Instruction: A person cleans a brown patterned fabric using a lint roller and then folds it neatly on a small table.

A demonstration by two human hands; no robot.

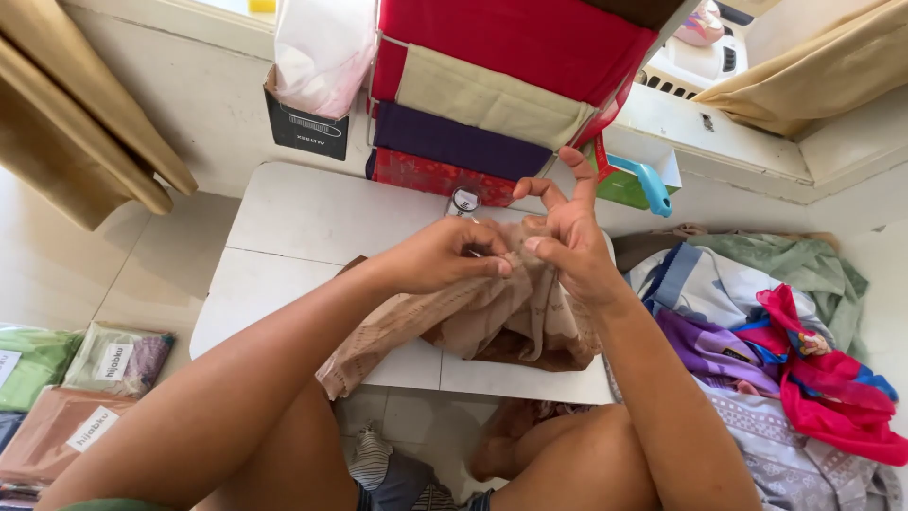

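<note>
Both hands are pinching beige fabric (492, 317) above the tabletop (312, 227).
The left hand (445, 255) is closing on a fold while the right hand (567, 241), partly open, is gripping the fabric's top edge, keeping it taut.

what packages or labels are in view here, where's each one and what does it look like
Clear bagged cloths: floor, far left; flat packets of green, mauve and brown fabric with white rectangular labels.
Dark box: against the wall behind the white table; black, with a small white label.
Green carton: right of the fabric stack, beside a blue handle.
Both hands, left hand and right hand, pinch beige cloth.
</note>
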